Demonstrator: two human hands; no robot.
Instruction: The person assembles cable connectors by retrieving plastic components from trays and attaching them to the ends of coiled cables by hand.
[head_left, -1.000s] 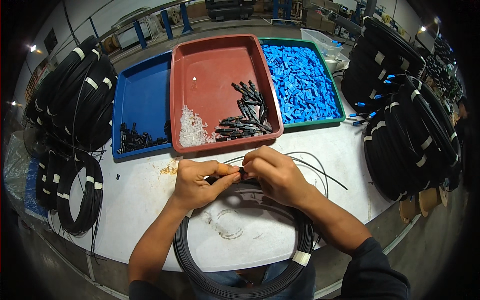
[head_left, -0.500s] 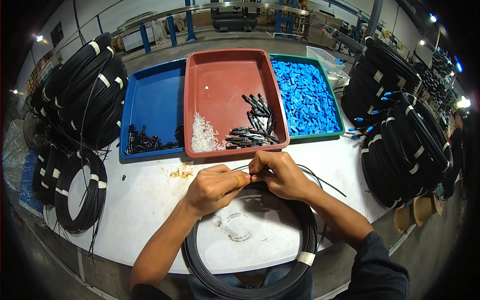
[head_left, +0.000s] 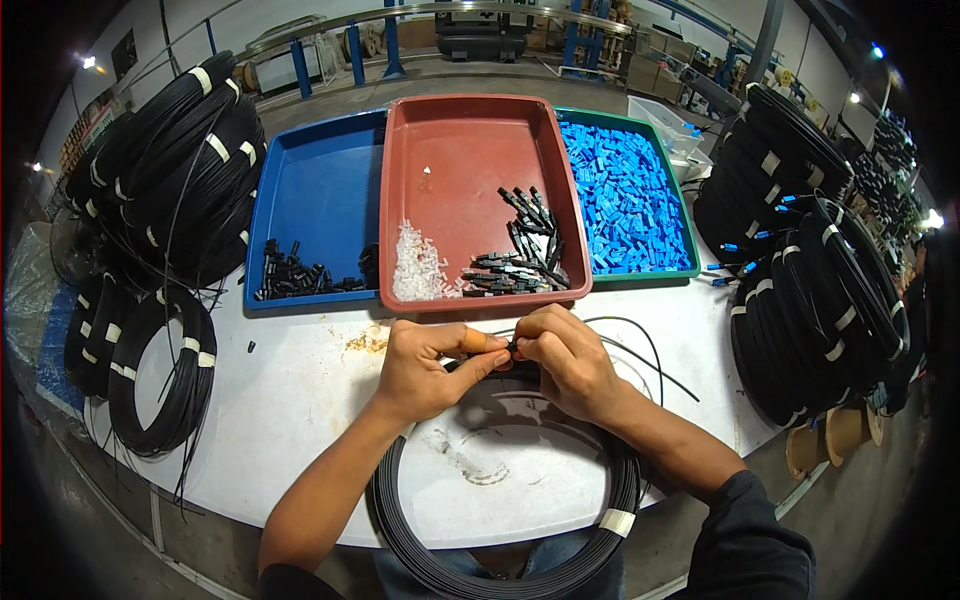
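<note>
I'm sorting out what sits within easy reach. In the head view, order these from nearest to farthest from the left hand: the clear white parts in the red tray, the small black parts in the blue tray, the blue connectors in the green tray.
1. Clear white parts, just ahead of the left hand, red tray.
2. Small black parts, ahead and left, blue tray.
3. Blue connectors, far right, green tray.

One head-worn fisheye view looks steeply down from above the near edge of the white table (head_left: 300, 420), facing its far edge, where three trays (head_left: 470, 170) sit side by side. It sits close over the table's near middle, and straight lines bow toward the picture's rim.
</note>
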